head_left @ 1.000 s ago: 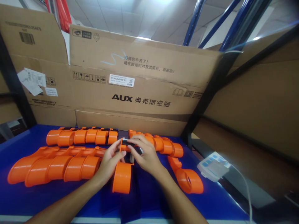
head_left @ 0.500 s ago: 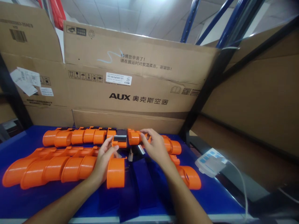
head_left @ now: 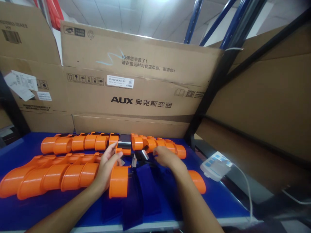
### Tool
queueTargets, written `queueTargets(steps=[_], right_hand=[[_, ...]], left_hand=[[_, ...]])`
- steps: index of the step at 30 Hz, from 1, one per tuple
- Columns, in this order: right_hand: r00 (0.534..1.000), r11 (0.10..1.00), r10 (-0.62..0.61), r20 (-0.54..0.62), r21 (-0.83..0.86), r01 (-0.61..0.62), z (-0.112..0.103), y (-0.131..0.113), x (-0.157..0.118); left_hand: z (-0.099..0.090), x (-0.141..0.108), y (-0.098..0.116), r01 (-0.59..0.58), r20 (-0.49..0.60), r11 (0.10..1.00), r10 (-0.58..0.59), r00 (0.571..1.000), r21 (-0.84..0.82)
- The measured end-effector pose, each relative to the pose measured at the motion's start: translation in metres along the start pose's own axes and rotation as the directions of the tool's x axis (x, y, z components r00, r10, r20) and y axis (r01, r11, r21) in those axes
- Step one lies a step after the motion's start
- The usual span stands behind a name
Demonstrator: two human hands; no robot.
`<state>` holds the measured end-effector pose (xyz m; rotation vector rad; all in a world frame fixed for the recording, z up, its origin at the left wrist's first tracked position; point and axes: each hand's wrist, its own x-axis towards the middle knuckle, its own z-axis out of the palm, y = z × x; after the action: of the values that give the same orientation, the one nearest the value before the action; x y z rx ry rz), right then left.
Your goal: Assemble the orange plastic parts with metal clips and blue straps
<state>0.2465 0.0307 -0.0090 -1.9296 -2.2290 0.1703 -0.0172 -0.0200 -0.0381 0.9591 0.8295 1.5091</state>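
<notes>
My left hand [head_left: 107, 163] is closed around an orange plastic piece with a curved, cup-like end [head_left: 118, 182]. Its thumb and fingers reach a small orange edge below a dark ridged block [head_left: 124, 142]. My right hand [head_left: 167, 158] is curled at the front of the right-hand row of orange pieces [head_left: 150, 144]; whatever its fingertips hold is hidden. Between the hands lie a small silver-faced part [head_left: 145, 154] and a narrow grey part [head_left: 134, 160]. Dark blue flat strips [head_left: 148, 191] spread out below them.
Orange cup-shaped pieces stand in a back row [head_left: 78, 142] and a front row [head_left: 52, 176] at left; another [head_left: 198, 182] lies beside my right forearm. A clear plastic box [head_left: 216, 166] with a white cable sits at right. Tall cardboard [head_left: 141, 87] backs the blue surface [head_left: 80, 207].
My right hand has left the orange pieces in the back right row and come down and towards me, its fingers now curled. My left hand keeps its hold. The view has shifted slightly.
</notes>
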Motion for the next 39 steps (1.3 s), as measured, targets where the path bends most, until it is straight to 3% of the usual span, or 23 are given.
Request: queueTargets(steps=[7,11,19,22,25,28,36,39], right_hand=[[0.995,0.999,-0.038,0.096,-0.012,0.04,0.003,-0.012,0.006],[0.995,0.998,-0.044,0.091,-0.042,0.048,0.002,-0.019,0.003],[0.997,0.996,-0.043,-0.056,-0.08,0.039,-0.012,-0.028,-0.002],[0.984,0.993,-0.078,-0.16,0.07,0.09,-0.013,-0.035,-0.001],[0.947,0.893,-0.139,-0.289,0.377,0.246,-0.007,-0.043,0.0],[0.923,0.753,-0.155,-0.353,0.563,0.342,0.0,-0.05,-0.002],[0.926,0.461,-0.14,-0.35,0.805,0.374,0.004,-0.066,-0.01],[0.919,0.416,-0.134,-0.37,0.821,0.391,0.005,-0.07,-0.01]], left_hand=[[0.001,0.0,0.0,-0.008,0.017,1.0,0.008,1.0,0.013],[0.001,0.0,0.0,-0.021,0.03,1.0,0.021,0.999,0.019],[-0.001,-0.002,-0.004,-0.036,0.022,0.999,0.035,0.999,0.035],[0.0,-0.002,-0.003,-0.037,0.029,0.998,0.035,0.999,0.047],[0.001,-0.001,-0.003,-0.042,0.032,0.998,0.04,0.999,0.05],[0.001,0.001,-0.004,-0.045,0.027,0.998,0.044,0.999,0.049],[-0.001,0.002,-0.009,-0.067,0.045,0.996,0.064,0.997,0.065],[0.001,0.002,-0.008,-0.078,0.06,0.995,0.075,0.995,0.062]])
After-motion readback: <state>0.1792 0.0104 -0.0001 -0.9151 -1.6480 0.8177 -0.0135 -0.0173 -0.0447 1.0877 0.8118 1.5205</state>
